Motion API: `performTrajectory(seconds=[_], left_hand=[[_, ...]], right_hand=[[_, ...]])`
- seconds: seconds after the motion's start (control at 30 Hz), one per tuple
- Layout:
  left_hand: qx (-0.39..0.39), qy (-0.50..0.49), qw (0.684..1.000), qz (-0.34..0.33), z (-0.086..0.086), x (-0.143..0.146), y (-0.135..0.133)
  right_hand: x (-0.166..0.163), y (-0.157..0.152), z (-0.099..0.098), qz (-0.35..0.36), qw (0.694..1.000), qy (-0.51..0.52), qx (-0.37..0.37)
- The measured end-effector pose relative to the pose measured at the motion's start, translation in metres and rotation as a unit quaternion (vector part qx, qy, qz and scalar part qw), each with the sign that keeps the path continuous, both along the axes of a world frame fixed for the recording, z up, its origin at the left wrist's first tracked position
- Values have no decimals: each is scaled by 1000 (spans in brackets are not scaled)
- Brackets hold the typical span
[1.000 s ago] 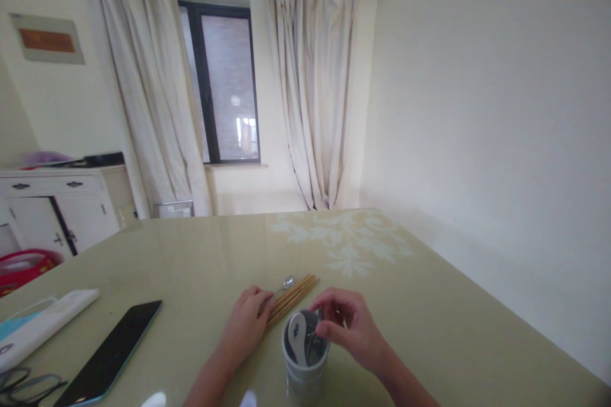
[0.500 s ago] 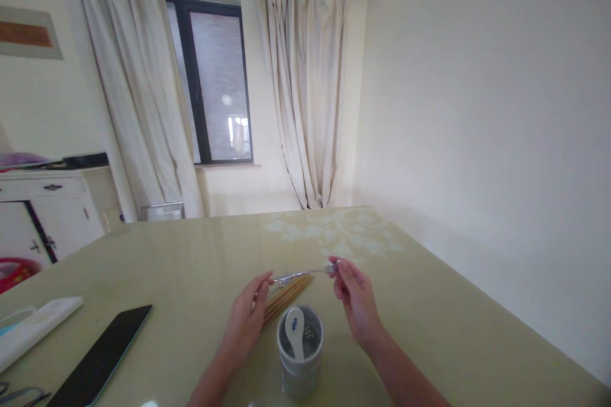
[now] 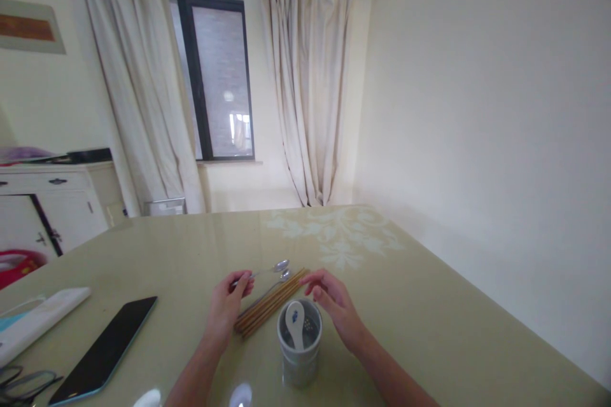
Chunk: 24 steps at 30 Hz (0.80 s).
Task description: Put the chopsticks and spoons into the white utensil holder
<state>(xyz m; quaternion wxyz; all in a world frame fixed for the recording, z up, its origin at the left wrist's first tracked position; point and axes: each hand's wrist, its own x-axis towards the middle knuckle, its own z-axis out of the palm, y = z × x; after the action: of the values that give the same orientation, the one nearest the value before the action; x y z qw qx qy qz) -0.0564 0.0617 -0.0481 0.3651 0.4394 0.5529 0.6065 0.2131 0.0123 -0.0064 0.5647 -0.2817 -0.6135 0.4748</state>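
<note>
My left hand [image 3: 230,297] is closed on the handle of a metal spoon [image 3: 281,264], whose bowl points away to the right above the table. Beneath it, a second metal spoon [image 3: 285,275] lies alongside a bundle of wooden chopsticks [image 3: 271,305]. My right hand [image 3: 337,305] holds nothing; its fingers are apart and bent near the far tips of the chopsticks. Between my forearms stands a grey cylindrical holder [image 3: 300,365] with a white ceramic spoon [image 3: 295,321] in it, its blue-marked bowl end up.
On the left of the table [image 3: 458,318] lie a black tablet [image 3: 107,350], a white case-like object [image 3: 45,324] and dark cables or glasses [image 3: 31,385], hard to make out. A wall [image 3: 491,140] runs along the right. Behind are curtains [image 3: 310,76] and a white cabinet [image 3: 67,203].
My right hand has let go of the metal spoon and opened, moving slightly left. My left hand has moved left with the spoon, uncovering more of the chopsticks and the second spoon.
</note>
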Motion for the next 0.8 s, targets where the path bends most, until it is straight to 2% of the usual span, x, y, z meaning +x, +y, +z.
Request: performTrajectory(seconds=[0.17, 0.27, 0.4, 0.53, 0.67, 0.73, 0.8], left_hand=[[7, 117, 993, -27, -8, -8, 6], [7, 227, 973, -48, -15, -10, 9], [-42, 293, 955, -32, -18, -11, 7], [-97, 359, 928, 5, -17, -6, 4], [-116, 401, 908, 17, -14, 0, 0], [-104, 411, 905, 33, -8, 4, -4], [-49, 395, 917, 32, 1, 12, -12]], right_hand=[[-1, -14, 8, 35, 993, -61, 93], [-4, -19, 9, 51, 989, -87, 108], [-4, -17, 4, 54, 986, -109, 116], [-2, -12, -2, 42, 983, -118, 136], [-3, -12, -1, 25, 975, -116, 187], [-3, -12, 1, 19, 970, -114, 212], [-3, -13, 2, 8, 968, -115, 224]])
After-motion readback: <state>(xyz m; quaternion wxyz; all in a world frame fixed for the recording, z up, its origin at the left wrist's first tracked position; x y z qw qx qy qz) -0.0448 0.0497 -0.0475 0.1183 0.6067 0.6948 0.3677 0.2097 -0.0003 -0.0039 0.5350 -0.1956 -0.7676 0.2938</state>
